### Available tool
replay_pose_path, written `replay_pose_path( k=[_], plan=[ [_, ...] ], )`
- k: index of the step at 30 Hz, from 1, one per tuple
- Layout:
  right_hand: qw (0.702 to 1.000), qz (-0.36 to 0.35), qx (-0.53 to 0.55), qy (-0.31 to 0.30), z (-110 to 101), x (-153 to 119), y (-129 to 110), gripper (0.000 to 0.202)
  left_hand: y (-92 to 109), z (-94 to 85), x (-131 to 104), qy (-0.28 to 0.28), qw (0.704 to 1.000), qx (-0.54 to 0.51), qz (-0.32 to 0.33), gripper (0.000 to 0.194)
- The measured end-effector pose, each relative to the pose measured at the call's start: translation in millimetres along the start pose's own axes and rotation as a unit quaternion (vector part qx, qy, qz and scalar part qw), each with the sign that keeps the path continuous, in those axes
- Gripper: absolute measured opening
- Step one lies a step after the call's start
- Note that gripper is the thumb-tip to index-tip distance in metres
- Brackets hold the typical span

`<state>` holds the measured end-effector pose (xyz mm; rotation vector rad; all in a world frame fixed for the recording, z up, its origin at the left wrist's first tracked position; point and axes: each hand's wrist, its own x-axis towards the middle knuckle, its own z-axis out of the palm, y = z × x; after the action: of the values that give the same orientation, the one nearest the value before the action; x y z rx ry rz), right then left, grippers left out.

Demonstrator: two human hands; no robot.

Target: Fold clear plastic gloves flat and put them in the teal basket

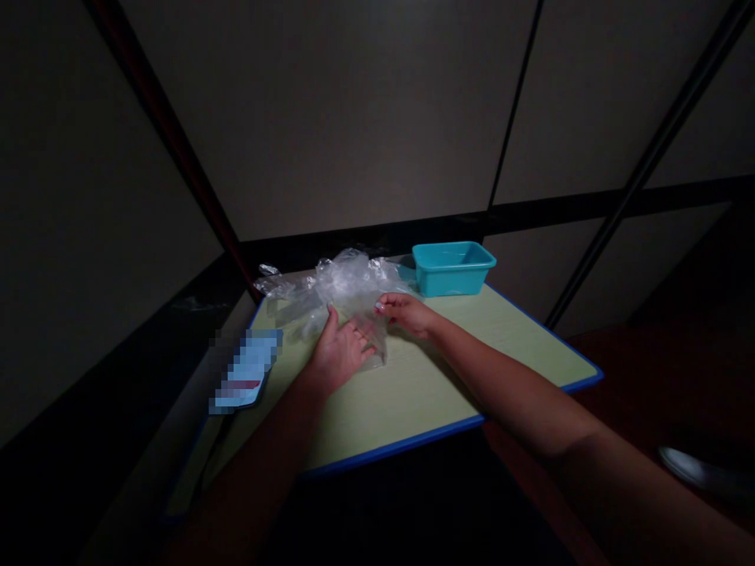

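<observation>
A clear plastic bag (379, 347) hangs between my hands, just above the table. My left hand (339, 352) is palm up with its fingers apart, and the thin film lies against the fingertips. Pinched at the bag's upper right edge, the fingers of my right hand (406, 313) are closed on the film. Behind both hands spreads a crumpled heap of clear plastic (348, 279). Whether the bag is separate from that heap I cannot tell.
The pale yellow table (413, 393) has a blue edge. A turquoise plastic basket (451, 277) stands at its back right. At the left edge lies a phone-like object (248, 369), blurred out. A panelled wall (354, 118) rises behind the table.
</observation>
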<state>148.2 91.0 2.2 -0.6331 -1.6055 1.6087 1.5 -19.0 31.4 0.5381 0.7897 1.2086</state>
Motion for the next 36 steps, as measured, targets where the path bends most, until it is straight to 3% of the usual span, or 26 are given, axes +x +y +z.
replay_pose_path(
  k=[7, 18, 21, 26, 31, 36],
  plan=[
    [0.999, -0.047, 0.008, -0.020, 4.3, 1.1, -4.0, 0.034, -6.5, -1.1, 9.0, -0.055, 0.998, 0.015, 0.023, 0.075],
    [0.998, -0.030, 0.046, -0.036, 15.2, 6.2, -2.2, 0.034, -7.6, 2.5, 12.7, -0.064, 0.997, 0.043, 0.026, 0.075],
    [0.998, -0.026, 0.050, -0.025, 14.6, 7.4, -1.9, 0.032, -8.1, 5.6, 12.7, -0.038, 0.997, 0.047, 0.043, 0.063],
    [0.997, -0.043, 0.056, 0.007, 12.4, 9.4, -1.6, 0.029, -12.7, 5.3, 13.9, 0.033, 0.991, 0.080, 0.103, 0.024],
    [0.997, -0.062, 0.042, 0.025, 14.3, 7.9, -2.2, 0.026, -19.2, -1.4, 15.5, 0.083, 0.964, 0.145, 0.205, 0.027],
    [0.997, -0.056, 0.040, 0.023, 19.0, 5.8, -2.7, 0.026, -23.4, -6.6, 19.7, 0.127, 0.952, 0.172, 0.218, 0.017]
  ],
)
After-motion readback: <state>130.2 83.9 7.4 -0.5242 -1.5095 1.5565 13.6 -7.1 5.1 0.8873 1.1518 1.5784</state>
